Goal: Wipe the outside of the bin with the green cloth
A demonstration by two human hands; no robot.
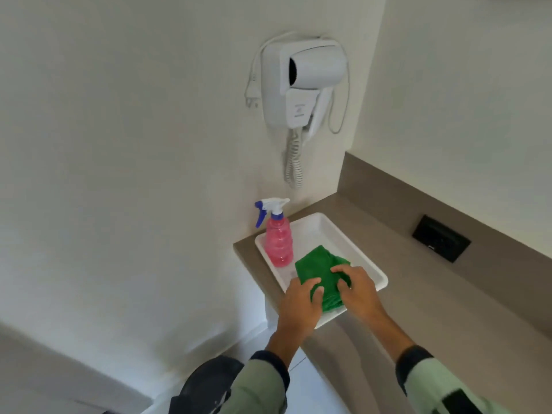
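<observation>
A folded green cloth (318,268) lies in a white tray (324,231) on the brown counter. My left hand (301,306) rests on the cloth's near left edge with fingers curled onto it. My right hand (357,289) presses on its right side, fingertips gripping the fabric. A dark bin (206,383) shows at the bottom, below the counter, partly hidden by my left sleeve.
A pink spray bottle (277,239) with a white and blue trigger stands in the tray's far left corner. A white wall-mounted hair dryer (304,82) with a coiled cord hangs above. A black socket plate (440,238) sits in the counter's backsplash (493,234).
</observation>
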